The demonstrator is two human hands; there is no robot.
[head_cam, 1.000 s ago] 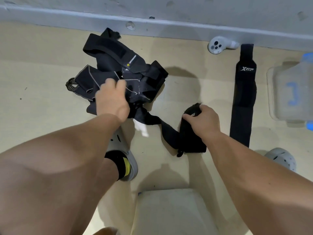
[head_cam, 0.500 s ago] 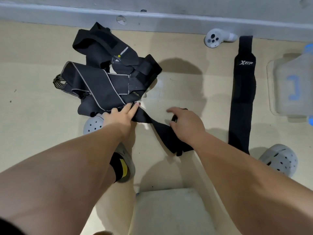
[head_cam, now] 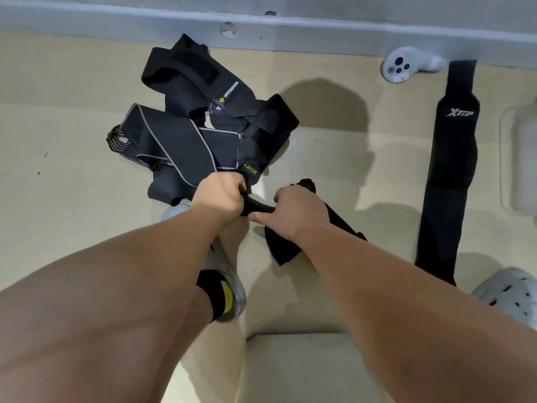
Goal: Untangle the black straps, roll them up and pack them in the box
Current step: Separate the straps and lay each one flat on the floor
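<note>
Black fabric straps in a tangled heap (head_cam: 203, 135) are lying on the beige floor (head_cam: 72, 199) ahead of you, up and left of both hands. One narrow black strap (head_cam: 258, 207) is running out of that heap, its long axis slanting down to the right. Your left hand (head_cam: 220, 196), nearer the heap, is gripping it with curled fingers. Your right hand (head_cam: 296, 212) is clutching its folded free end, so the coming pull is probably heading rightward, away from the tangle.

Tangled strap pile (head_cam: 203, 135) on floor (head_cam: 58, 228), left of centre, near wall (head_cam: 319, 30); loose strap (head_cam: 283, 251) just before it. Well right lies flat strap (head_cam: 447, 175), controller (head_cam: 399, 66) beside its far end; box (head_cam: 523, 158), probably, at right edge.
</note>
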